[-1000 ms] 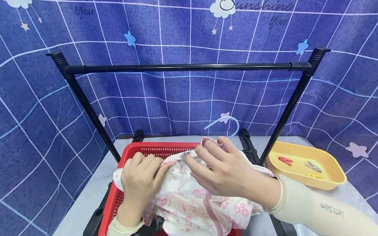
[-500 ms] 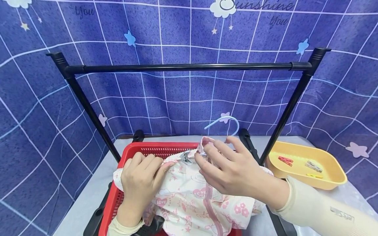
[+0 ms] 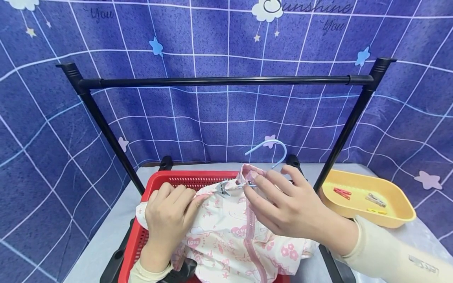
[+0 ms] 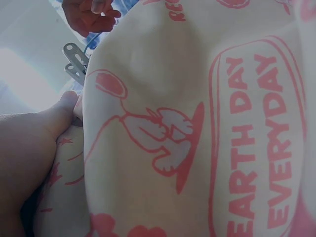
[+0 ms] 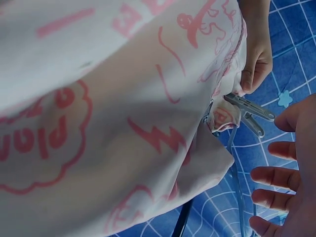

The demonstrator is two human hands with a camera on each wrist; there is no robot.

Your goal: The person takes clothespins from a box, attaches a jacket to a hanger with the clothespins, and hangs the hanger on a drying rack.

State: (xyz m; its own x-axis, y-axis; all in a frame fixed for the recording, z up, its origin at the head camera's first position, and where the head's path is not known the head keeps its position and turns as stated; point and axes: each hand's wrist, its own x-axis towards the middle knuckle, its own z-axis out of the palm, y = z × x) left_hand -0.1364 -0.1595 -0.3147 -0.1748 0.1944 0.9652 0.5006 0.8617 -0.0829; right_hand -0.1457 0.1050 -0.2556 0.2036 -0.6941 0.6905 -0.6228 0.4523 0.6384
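Note:
A white zip-up jacket (image 3: 219, 236) with pink prints hangs over the red basket, on a light blue hanger (image 3: 285, 148) whose hook rises above the collar. My left hand (image 3: 168, 220) grips the jacket's upper edge at the left shoulder, thumb along the fabric. Beside that thumb, a grey clothespin (image 3: 223, 189) is clipped on the shoulder edge; the right wrist view shows the same clothespin (image 5: 249, 114) pinching cloth. My right hand (image 3: 291, 204) hovers by the collar, fingers spread and loosely bent, apart from the clothespin. Its fingertips hide part of the hanger.
Under the jacket stands the red basket (image 3: 152, 184). A black rack (image 3: 226, 81) spans above and behind it. To the right, a yellow tray (image 3: 400, 204) holds red, grey and yellow clothespins. A blue-purple patterned curtain (image 3: 212, 118) hangs behind.
My right hand has let go of the grey clothespin and drawn back to the right, uncovering it and the collar. The left hand keeps its grip in place.

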